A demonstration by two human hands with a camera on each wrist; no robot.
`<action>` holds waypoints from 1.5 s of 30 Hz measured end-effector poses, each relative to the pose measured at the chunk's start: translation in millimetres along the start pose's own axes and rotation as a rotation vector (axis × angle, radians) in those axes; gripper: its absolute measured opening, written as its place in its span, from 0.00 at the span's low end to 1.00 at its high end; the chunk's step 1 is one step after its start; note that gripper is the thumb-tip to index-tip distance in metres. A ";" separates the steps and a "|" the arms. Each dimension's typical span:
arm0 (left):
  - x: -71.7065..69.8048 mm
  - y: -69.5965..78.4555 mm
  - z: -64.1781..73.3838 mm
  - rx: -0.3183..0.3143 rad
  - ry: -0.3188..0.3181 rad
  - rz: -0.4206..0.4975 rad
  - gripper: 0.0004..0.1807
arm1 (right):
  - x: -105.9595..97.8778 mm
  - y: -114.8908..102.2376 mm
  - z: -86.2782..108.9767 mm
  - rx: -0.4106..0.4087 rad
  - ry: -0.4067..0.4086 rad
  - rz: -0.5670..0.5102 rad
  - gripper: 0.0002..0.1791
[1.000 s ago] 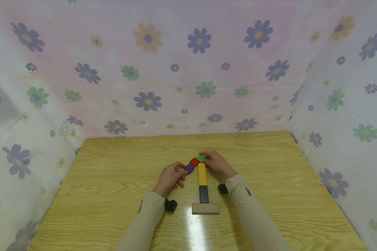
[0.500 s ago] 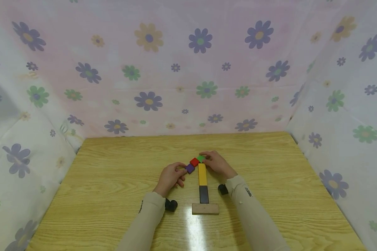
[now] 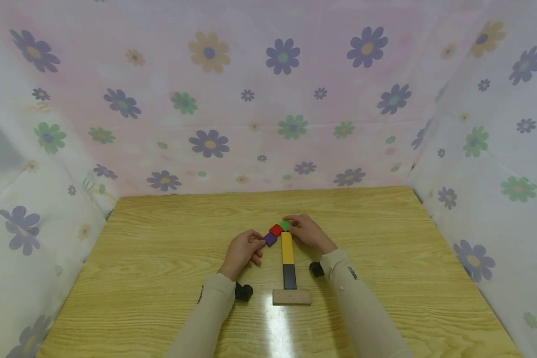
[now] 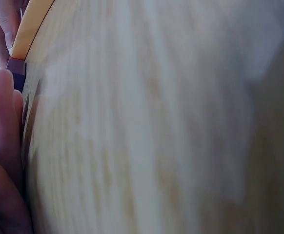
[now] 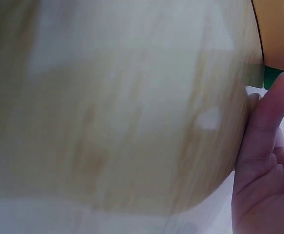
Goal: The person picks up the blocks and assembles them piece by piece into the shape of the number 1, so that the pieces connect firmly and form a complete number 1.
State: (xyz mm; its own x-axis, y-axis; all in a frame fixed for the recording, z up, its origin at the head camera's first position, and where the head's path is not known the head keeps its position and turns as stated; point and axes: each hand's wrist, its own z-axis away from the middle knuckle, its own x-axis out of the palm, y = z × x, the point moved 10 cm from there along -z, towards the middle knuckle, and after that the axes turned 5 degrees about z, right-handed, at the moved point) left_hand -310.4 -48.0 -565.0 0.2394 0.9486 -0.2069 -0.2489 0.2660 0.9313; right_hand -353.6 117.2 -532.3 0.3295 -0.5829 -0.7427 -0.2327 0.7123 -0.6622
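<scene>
In the head view a purple block [image 3: 270, 239], a red block [image 3: 276, 230] and a green block [image 3: 285, 225] lie in a slanting row, touching one another. My left hand [image 3: 241, 253] holds the purple block at its left side between thumb and forefinger. At the upper end of the row, my right hand [image 3: 309, 231] pinches the green block. Below the green block, a yellow block [image 3: 287, 248] meets a black block [image 3: 289, 276], which ends at a plain wooden block [image 3: 292, 297] lying crosswise. The right wrist view shows my thumb [image 5: 273, 109] against the green block [image 5: 273, 77].
All the blocks lie on a wood-grain table [image 3: 161, 233]. A flower-patterned cloth [image 3: 250, 109] encloses its back and sides. Black wrist devices [image 3: 243, 292] stick out from both sleeves, near the black and plain blocks.
My left hand has nudged the purple block slightly right, closer against the red block. My right hand stays at the green block. The other blocks have not visibly moved.
</scene>
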 end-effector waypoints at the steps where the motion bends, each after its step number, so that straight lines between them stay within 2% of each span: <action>1: 0.1 -0.4 -0.4 -0.002 0.001 0.000 0.12 | -0.4 -0.5 0.5 -0.008 0.003 -0.003 0.19; 6: 0.1 -0.3 -1.0 -0.007 0.002 -0.001 0.11 | -1.9 -5.3 3.3 -0.055 0.019 -0.002 0.19; 16: -1.2 1.5 -2.6 -0.007 0.016 -0.005 0.10 | -0.7 2.3 -1.8 0.016 0.015 0.010 0.19; 33: -2.3 1.0 -4.6 -0.022 0.027 -0.012 0.12 | -2.7 5.2 -4.0 -0.015 0.044 0.002 0.19; 45: -2.1 0.2 -4.3 -0.028 0.037 -0.026 0.13 | -2.3 9.6 -4.0 0.025 0.036 -0.043 0.19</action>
State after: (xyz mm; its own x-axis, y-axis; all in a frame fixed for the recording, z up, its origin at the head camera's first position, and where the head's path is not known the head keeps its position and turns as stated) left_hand -314.9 -49.2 -565.7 0.2112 0.9470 -0.2420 -0.2699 0.2945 0.9168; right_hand -360.3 123.8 -537.3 0.3051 -0.6270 -0.7168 -0.1962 0.6952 -0.6916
